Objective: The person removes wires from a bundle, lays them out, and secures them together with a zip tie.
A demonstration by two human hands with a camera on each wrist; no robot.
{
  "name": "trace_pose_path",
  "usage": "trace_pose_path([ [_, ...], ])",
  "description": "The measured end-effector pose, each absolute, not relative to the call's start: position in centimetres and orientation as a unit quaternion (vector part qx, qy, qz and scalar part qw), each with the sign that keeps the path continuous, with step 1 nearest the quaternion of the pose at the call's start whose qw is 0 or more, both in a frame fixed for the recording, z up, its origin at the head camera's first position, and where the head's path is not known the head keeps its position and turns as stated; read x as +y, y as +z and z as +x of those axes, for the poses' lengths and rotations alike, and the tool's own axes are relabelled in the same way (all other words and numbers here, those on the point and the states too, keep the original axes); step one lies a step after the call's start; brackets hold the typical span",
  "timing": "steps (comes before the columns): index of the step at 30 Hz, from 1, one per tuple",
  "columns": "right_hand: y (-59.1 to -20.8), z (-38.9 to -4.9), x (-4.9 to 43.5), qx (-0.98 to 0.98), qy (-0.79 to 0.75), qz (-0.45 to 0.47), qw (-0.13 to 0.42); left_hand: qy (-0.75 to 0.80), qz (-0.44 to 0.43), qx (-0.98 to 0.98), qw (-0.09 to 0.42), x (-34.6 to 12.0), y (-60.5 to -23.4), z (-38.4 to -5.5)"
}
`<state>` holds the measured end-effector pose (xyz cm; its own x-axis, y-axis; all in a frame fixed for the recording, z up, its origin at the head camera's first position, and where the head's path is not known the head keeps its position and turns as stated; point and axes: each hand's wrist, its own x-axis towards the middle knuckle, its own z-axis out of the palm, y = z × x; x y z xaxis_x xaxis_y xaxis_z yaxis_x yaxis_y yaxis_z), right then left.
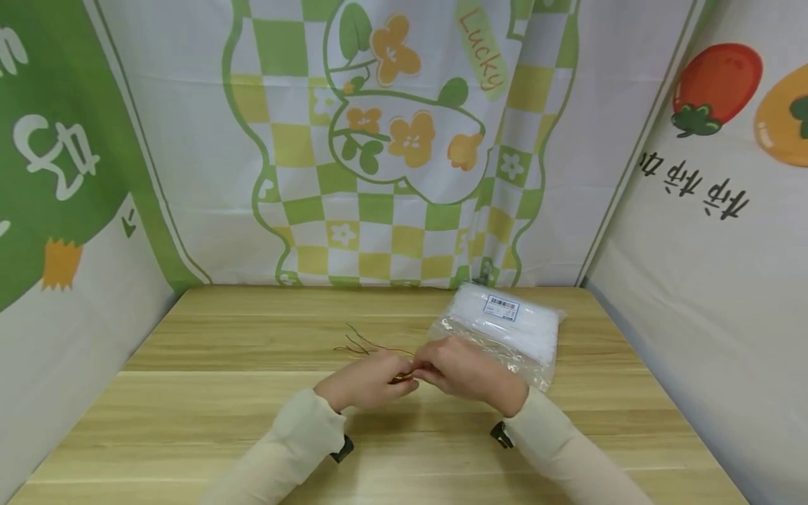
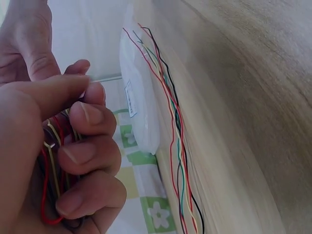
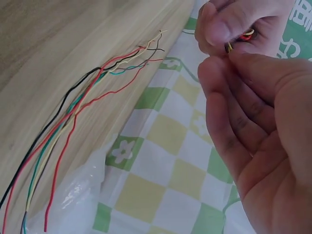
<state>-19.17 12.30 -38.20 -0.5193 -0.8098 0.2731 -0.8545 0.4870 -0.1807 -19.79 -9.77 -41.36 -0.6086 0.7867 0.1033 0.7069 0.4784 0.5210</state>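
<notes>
In the head view, my left hand [image 1: 371, 379] and right hand [image 1: 468, 372] meet above the table. The left hand grips a folded bundle of thin wires [image 2: 54, 168], red, black and yellow, with its fingers curled round it. At the bundle's end, the right thumb and forefinger pinch the wires [image 3: 230, 47]; the fingers partly hide the exact grip. Several loose wires [image 2: 176, 117], red, black, green and yellow, lie on the table just beyond the hands.
A clear plastic bag [image 1: 527, 330] of white contents, with a barcode label [image 1: 501, 308], lies beyond the right hand on the wooden table [image 1: 208, 407]. A patterned curtain [image 1: 391, 238] hangs along the back, and printed cloth covers both sides.
</notes>
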Motion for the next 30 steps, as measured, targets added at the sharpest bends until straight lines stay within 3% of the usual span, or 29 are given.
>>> trace_pose_path([
  [9, -38.8, -20.1, 13.1, -0.851, 0.215, 0.479, 0.020, 0.300, 0.432, 0.841, 0.127, -10.7, -41.7, -19.8],
  [14, -38.7, -20.8, 14.3, -0.854, 0.247, 0.458, 0.012, 0.294, 0.430, 0.846, 0.119, -11.7, -41.7, -20.0],
  [25, -39.6, -20.3, 13.4, -0.812, 0.196, 0.542, 0.095, 0.277, 0.440, 0.845, 0.126, -11.7, -41.6, -19.7],
  [30, -39.6, -21.0, 14.8, -0.810, 0.194, 0.537, 0.131, 0.308, 0.421, 0.838, 0.160, -13.0, -41.3, -20.1],
])
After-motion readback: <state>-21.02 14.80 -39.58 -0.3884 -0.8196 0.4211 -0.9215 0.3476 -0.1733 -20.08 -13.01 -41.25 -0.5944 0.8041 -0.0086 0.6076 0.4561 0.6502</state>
